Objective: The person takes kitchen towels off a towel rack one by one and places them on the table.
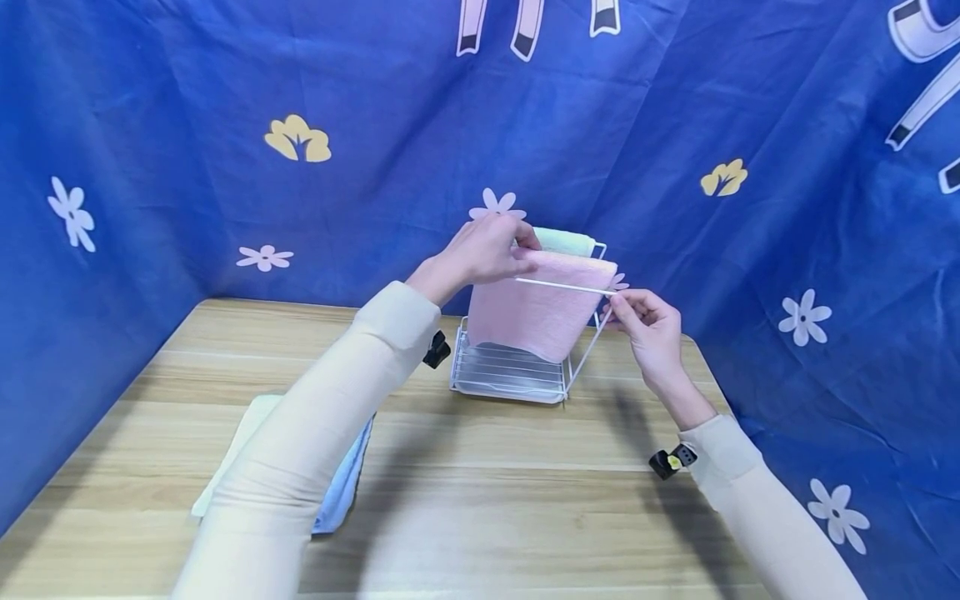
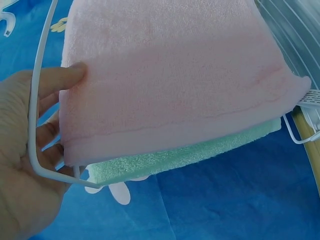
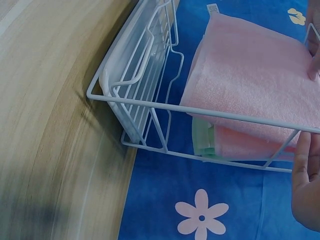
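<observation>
A white wire rack with a shallow tray at its base stands toward the back of the table. Over its upper part hangs a folded pink towel, its lower edge above the wire base. Behind that is a pale green towel, mostly hidden by the pink one. My left hand pinches the pink towel at its top edge; in the left wrist view the thumb lies on the pink towel, fingers behind it. At the rack's upper right corner, my right hand grips the white frame between thumb and fingers.
Under my left forearm at the table's left lie a blue cloth and a whitish cloth, partly covered by the sleeve. A blue patterned curtain closes off the back and sides of the wooden table.
</observation>
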`<state>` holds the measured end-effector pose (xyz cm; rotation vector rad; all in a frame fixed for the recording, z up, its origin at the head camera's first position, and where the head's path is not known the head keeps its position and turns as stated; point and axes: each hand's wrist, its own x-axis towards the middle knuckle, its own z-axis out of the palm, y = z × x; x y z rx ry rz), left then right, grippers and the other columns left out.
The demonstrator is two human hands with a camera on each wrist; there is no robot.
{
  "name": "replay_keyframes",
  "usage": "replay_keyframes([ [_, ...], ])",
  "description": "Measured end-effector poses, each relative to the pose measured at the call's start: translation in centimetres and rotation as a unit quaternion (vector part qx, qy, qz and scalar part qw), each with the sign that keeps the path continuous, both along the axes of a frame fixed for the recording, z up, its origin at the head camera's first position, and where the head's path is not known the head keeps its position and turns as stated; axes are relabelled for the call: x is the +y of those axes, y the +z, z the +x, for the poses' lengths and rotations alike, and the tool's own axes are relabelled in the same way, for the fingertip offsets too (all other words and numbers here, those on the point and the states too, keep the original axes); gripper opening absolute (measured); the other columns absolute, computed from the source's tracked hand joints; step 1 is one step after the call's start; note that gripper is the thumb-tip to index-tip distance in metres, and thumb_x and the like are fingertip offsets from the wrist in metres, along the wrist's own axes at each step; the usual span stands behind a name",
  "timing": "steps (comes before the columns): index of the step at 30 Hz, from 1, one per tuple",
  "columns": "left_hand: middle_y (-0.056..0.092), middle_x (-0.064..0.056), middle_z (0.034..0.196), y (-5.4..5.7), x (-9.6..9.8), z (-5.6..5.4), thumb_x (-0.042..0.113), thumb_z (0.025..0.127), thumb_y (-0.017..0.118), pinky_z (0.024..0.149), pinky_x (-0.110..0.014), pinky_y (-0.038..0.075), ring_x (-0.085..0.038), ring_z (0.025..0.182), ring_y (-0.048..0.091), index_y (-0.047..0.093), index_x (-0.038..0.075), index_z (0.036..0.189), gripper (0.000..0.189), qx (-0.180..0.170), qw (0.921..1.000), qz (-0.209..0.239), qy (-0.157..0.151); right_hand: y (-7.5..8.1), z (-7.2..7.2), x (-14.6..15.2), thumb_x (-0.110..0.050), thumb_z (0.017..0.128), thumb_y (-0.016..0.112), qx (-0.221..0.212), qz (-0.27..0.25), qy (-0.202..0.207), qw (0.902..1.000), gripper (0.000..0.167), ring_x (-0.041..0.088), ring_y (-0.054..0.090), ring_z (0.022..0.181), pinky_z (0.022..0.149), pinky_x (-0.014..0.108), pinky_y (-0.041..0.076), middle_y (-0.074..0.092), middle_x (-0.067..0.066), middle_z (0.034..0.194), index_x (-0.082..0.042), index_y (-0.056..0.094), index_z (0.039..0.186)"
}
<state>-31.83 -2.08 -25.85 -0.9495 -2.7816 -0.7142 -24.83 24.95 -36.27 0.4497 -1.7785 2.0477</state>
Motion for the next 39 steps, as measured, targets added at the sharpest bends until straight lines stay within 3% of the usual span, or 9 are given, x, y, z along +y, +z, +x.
replay_keyframes([
  [6,0.077,-0.001,0.117,0.0,0.0,0.2,0.029,0.099,0.073,0.077,-0.032,0.043,-0.019,0.087,0.057,0.08,0.017,0.117,0.022,0.002,1.0,-0.001,0.006,0.0,0.0,0.0,0.004,0.1,0.065,0.0,0.0,0.0,1.0,0.022,0.008,0.074,0.075,0.068,0.025,0.064,0.078,-0.001,0.081,-0.013,0.076,0.093],
  [12,0.079,0.0,0.112,-0.1,0.0,0.2,0.03,0.1,0.073,0.077,-0.034,0.045,-0.018,0.084,0.057,0.082,0.018,0.112,0.019,0.019,0.9998,0.009,0.006,0.0,-0.1,0.0,0.005,0.1,0.065,0.002,0.0,-0.001,1.0,0.021,0.008,0.074,0.074,0.067,0.026,0.064,0.078,-0.001,0.081,-0.012,0.076,0.093],
  [21,0.08,0.0,0.112,-0.3,-0.3,0.2,0.032,0.099,0.074,0.084,-0.039,0.051,-0.019,0.097,0.067,0.082,0.017,0.112,0.02,0.029,0.9993,0.025,-0.001,0.0,-0.1,0.1,0.004,0.1,0.066,0.002,0.003,0.0,1.0,0.021,0.009,0.075,0.074,0.068,0.026,0.064,0.078,-0.002,0.08,-0.013,0.076,0.093],
  [28,0.076,0.001,0.102,-0.4,-0.6,0.4,0.03,0.099,0.075,0.076,-0.038,0.048,-0.02,0.082,0.06,0.082,0.017,0.109,0.018,0.053,0.9977,0.042,-0.006,-0.1,-0.2,0.2,0.004,0.1,0.065,-0.001,0.0,0.007,1.0,0.022,0.01,0.075,0.075,0.068,0.026,0.064,0.078,-0.001,0.08,-0.013,0.076,0.092],
  [39,0.076,0.003,0.095,0.0,-1.3,0.3,0.032,0.1,0.073,0.077,-0.042,0.049,-0.02,0.081,0.059,0.081,0.02,0.107,0.015,0.066,0.9963,0.055,0.0,0.0,-0.1,0.3,0.003,0.1,0.066,-0.002,0.013,0.0,0.9999,0.021,0.009,0.075,0.074,0.069,0.028,0.065,0.078,-0.001,0.082,-0.014,0.077,0.094],
])
